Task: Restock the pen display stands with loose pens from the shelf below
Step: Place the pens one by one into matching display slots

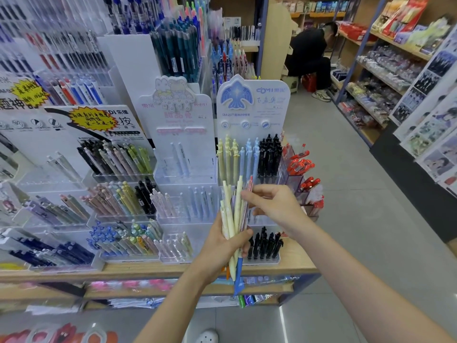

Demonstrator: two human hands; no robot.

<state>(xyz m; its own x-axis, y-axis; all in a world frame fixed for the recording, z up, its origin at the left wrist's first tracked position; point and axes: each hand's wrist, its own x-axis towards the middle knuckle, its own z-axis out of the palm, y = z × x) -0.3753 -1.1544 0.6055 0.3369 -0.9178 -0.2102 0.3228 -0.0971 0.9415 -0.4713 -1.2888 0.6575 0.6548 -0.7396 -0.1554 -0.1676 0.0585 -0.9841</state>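
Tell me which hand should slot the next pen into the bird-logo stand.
Right. The right hand already pinches one pen from the bundle of pens and sits just before the bird-logo stand; the left hand is busy gripping the bundle.

Standing in a stationery shop aisle, looking along a grey tiled floor (346, 194) catching a thin streak of light near the bottom edge. Running along the right, blue-framed wooden shelving (385, 78) carrying packaged goods, with a rack of photo cards (430, 115) just beside it. Sitting hunched at the far end, a person in black (311, 53) on a low stool (293, 82). Rising behind, a pale wooden panel (277, 40).
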